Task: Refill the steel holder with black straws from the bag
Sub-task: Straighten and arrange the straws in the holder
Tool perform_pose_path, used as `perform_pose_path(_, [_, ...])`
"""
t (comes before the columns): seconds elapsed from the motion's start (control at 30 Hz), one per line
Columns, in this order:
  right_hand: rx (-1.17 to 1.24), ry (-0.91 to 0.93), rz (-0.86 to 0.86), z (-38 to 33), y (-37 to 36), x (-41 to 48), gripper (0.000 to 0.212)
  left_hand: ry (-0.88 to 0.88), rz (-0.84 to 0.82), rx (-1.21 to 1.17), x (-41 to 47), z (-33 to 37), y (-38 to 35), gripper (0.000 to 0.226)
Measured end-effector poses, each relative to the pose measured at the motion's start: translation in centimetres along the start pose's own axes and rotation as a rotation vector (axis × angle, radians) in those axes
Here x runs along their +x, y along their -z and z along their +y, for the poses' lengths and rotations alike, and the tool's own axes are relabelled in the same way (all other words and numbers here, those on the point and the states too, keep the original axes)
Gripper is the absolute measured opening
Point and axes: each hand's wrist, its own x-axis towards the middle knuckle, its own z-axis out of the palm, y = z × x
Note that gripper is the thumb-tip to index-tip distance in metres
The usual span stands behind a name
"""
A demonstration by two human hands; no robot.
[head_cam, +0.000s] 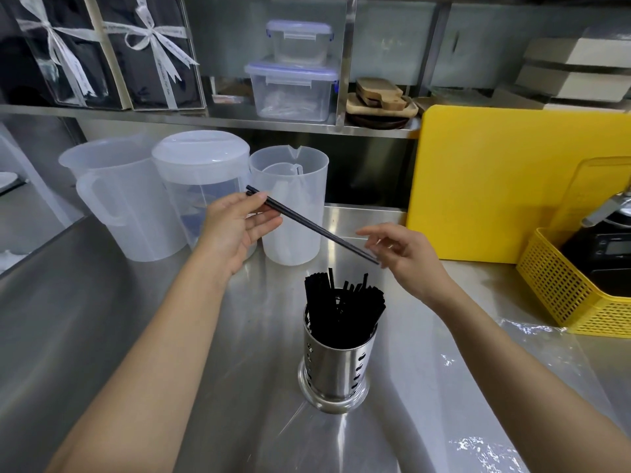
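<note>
a few thin black straws [317,230], pinched in the left hand [235,230], tip at the half-open right hand [406,257], may snag in the crowded perforated steel holder [336,370] and scatter.

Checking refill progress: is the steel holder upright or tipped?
Upright: the steel holder stands on its round base on the counter, black straws sticking up out of its top.

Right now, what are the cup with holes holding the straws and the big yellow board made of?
The straw holder looks like polished stainless steel: mirror-shiny, with punched holes. The yellow cutting board is probably matte plastic: even, dull colour and a rounded corner.
</note>
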Motion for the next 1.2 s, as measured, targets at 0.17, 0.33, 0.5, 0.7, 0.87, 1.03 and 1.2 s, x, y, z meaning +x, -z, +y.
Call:
perform_pose_path(0.17, [0.099, -0.084, -0.106, -0.6, 0.4, -0.5, 0.026, 0.152, 0.044, -0.305, 0.1, -0.5, 0.6, 0.009])
perform_pose_path(0.33, [0.340, 0.023, -0.088, -2.9, -0.5, -0.6, 0.039, 0.346, -0.006, -0.330, -0.8, -2.8, -0.5, 0.011])
perform_pose_path(0.5, [0.308, 0.176, 0.194, -4.4, -0.7, -0.4, 0.007, 0.510, -0.093, -0.224, -2.1, -4.0, -1.6, 0.011])
perform_pose_path(0.7, [0.295, 0.228, 0.380, -4.7, 1.7, -0.4, 0.013, 0.078, 0.118, 0.362, -2.0, -4.4, -1.3, 0.010])
perform_pose_path(0.87, [0.130, 0.033, 0.000, -3.8, 1.7, -0.6, 0.018, 0.007, -0.154, 0.570, -2.6, -4.8, -1.5, 0.015])
perform_pose_path(1.03, [-0.047, -0.111, -0.222, -0.9, -0.1, -0.9, 0.015, 0.104, -0.405, 0.800, -2.8, -6.5, -1.5, 0.049])
perform_pose_path(1.2, [-0.148, -0.130, -0.146, 1.0, -0.8, -0.5, 0.022, 0.069, -0.399, 0.953, -2.5, -7.5, -1.6, 0.044])
